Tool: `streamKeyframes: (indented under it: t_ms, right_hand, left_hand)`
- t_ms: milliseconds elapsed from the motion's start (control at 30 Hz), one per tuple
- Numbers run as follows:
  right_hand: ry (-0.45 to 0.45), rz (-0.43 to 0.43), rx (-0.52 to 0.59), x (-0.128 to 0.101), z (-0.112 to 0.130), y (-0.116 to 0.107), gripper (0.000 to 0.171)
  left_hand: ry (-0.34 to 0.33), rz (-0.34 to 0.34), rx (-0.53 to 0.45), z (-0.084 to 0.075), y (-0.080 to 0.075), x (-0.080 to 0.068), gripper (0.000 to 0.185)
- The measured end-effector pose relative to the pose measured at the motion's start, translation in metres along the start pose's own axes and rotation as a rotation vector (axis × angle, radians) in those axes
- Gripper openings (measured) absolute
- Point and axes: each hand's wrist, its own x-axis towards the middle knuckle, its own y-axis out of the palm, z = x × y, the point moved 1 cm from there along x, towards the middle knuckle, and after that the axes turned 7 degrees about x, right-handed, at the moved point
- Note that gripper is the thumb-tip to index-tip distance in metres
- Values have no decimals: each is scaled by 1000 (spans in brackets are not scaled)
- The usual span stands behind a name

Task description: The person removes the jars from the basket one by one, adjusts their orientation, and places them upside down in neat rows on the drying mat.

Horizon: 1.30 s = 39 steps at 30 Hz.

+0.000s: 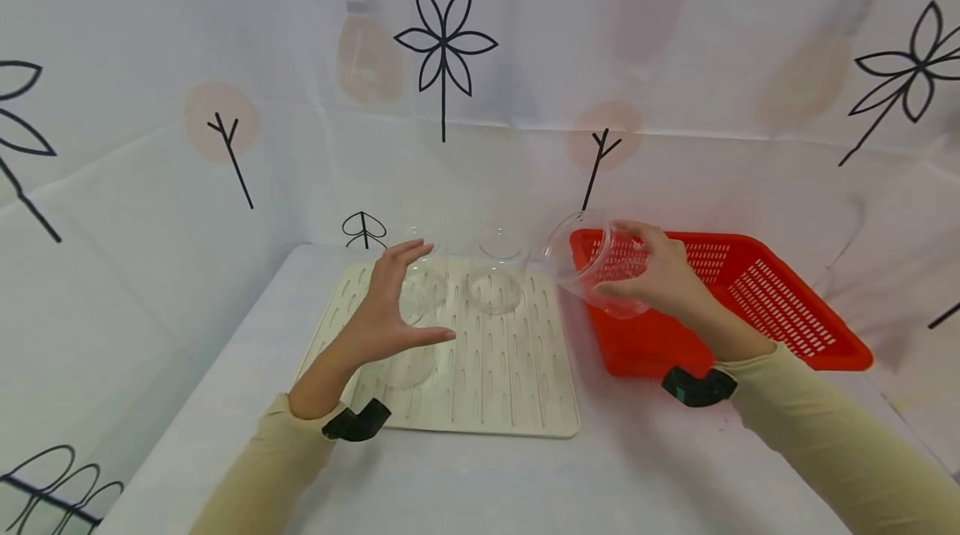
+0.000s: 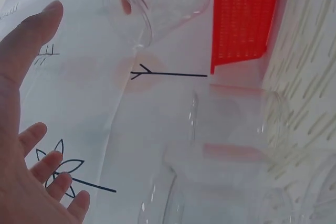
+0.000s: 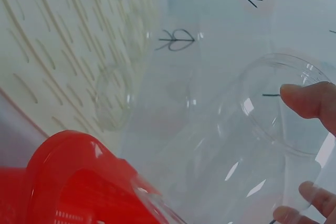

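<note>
My right hand (image 1: 670, 275) grips a clear, see-through cup (image 1: 576, 256), tilted on its side over the left end of the red basket (image 1: 630, 347). In the right wrist view the thumb and fingertips press against the wall of that cup (image 3: 247, 156). My left hand (image 1: 371, 322) is spread, thumb apart from fingers, with nothing in its grasp. It hovers over the left part of a cream ribbed mat (image 1: 517, 377). Several clear cups stand on this mat, among them one at its back middle (image 1: 495, 281) and one behind the left fingers (image 1: 425, 289).
The basket has slotted walls and stands right of the mat on a white-covered table (image 1: 480, 485). A white cloth (image 1: 517, 177) printed with plants and light bulbs hangs behind and at the sides. Dark camera mounts (image 1: 358, 420) sit at both wrists.
</note>
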Motion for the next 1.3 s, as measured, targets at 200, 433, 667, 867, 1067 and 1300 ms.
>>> streamKeyframes:
  t_ms: [200,433,667,867,1067,1300]
  right_hand:
    - [-32,5,-6,-4,5,5,93]
    - [-102,5,-40,-6,12,10,89]
    - [-136,23,-89,-9,20,18,88]
    - [-204,29,-151,-12,27,25,88]
    - [-260,40,-170,-16,33,31,87]
    - [-307,43,-190,-17,35,36,89]
  left_hand:
    - [41,8,-33,-13,13,12,101]
    - [54,19,-70,-25,28,25,99]
    - [64,24,-93,-33,44,38,99]
    - [74,24,-59,-43,54,47,98]
    - [58,48,-75,-45,61,52,100]
    - [89,70,-163,-44,66,54,98]
